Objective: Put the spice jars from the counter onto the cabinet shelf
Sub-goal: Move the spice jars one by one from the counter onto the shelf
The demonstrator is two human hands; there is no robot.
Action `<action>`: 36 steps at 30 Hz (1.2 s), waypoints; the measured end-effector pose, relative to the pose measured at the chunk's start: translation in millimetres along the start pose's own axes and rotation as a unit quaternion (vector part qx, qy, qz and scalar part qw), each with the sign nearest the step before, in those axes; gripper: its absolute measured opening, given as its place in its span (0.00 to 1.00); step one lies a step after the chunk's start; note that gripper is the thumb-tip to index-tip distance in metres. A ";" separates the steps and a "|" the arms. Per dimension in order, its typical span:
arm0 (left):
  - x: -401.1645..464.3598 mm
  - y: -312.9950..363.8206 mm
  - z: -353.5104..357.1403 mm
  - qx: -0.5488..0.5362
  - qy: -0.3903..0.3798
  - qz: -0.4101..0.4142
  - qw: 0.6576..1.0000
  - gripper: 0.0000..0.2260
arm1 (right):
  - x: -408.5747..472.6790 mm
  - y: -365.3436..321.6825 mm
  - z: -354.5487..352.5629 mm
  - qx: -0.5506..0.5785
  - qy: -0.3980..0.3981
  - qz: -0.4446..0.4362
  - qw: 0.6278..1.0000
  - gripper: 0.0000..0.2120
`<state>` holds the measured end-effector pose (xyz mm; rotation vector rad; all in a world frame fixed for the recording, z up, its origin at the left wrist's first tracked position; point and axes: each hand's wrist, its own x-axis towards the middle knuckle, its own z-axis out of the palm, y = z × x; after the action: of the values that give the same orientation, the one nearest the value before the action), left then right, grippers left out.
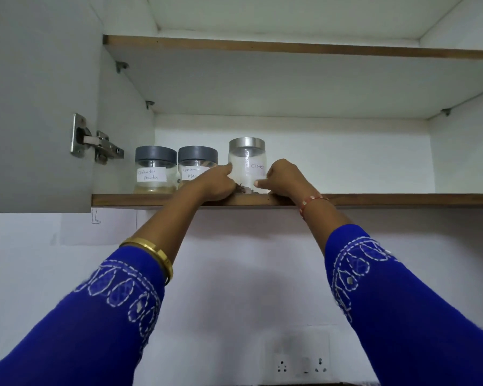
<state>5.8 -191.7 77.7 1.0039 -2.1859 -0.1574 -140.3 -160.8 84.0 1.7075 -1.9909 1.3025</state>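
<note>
A clear cloves jar (247, 165) with a silver lid stands on the lower cabinet shelf (402, 199). Both hands hold it near its base: my left hand (215, 182) on its left side, my right hand (283, 176) on its right. A little dark spice lies at the jar's bottom. To its left stand two grey-lidded jars, the coriander powder jar (155, 171) and the garam masala jar (195, 164), the second partly hidden by my left hand.
The open cabinet door (37, 107) with its hinge (95, 146) hangs at the left. An upper shelf (290, 48) spans above. The lower shelf runs on to the right of the cloves jar. A wall socket (301, 366) sits low on the wall.
</note>
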 end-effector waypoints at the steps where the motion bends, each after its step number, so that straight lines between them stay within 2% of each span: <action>1: 3.5 0.9 0.1 0.023 -0.007 -0.011 1.000 0.27 | 1.2 1.3 2.5 -0.021 0.011 -0.010 1.000 0.21; 4: 8.0 5.9 2.7 0.064 -0.017 -0.034 0.997 0.24 | 5.5 5.0 7.9 -0.042 0.025 -0.011 0.999 0.20; 7: 7.8 9.2 4.5 0.101 -0.014 -0.049 0.994 0.19 | 6.8 3.5 7.5 -0.043 0.021 -0.018 0.999 0.04; 9: 5.5 9.1 5.4 0.111 -0.006 -0.049 0.993 0.17 | 4.3 2.6 6.7 -0.044 0.024 -0.019 0.999 0.13; 11: 3.3 7.4 7.0 0.095 0.018 -0.052 0.994 0.16 | -0.5 2.6 7.7 -0.041 0.035 -0.022 0.998 0.15; 13: -2.7 6.2 10.6 0.081 0.073 -0.046 0.993 0.16 | -9.3 1.2 6.8 -0.030 0.047 -0.027 0.998 0.17; 15: -15.1 3.7 18.8 0.090 0.165 -0.011 0.982 0.16 | -22.0 0.0 4.9 -0.020 0.063 -0.048 0.997 0.19; 18: -37.2 -7.7 33.6 0.082 0.291 0.099 0.948 0.16 | -52.2 2.0 4.3 0.017 0.095 -0.095 0.991 0.21; 20: -53.3 -19.1 44.5 0.050 0.308 0.165 0.935 0.15 | -80.7 9.0 10.8 -0.010 0.125 -0.131 0.983 0.19; 22: -72.4 -25.3 56.7 0.007 0.299 0.185 0.936 0.16 | -112.2 20.3 25.9 -0.055 0.159 -0.179 0.969 0.19; 25: -112.5 -26.4 75.9 -0.085 0.273 0.146 0.947 0.16 | -164.1 41.0 61.9 -0.074 0.162 -0.219 0.959 0.20; 30: -187.6 -51.6 113.0 -0.153 0.238 0.089 0.955 0.17 | -262.7 63.2 120.4 0.001 0.038 -0.099 0.994 0.22; 33: -237.0 -86.3 142.2 -0.172 0.191 0.024 0.966 0.15 | -325.5 80.0 151.0 0.055 -0.021 -0.036 0.998 0.21; 36: -283.0 -125.9 170.6 -0.175 0.132 -0.033 0.975 0.15 | -380.3 101.3 178.8 0.052 -0.093 0.011 0.994 0.21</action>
<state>96.9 -109.6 -253.9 0.8429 -1.8054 -0.4010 -47.2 -33.9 -318.6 1.9240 -2.0796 1.3188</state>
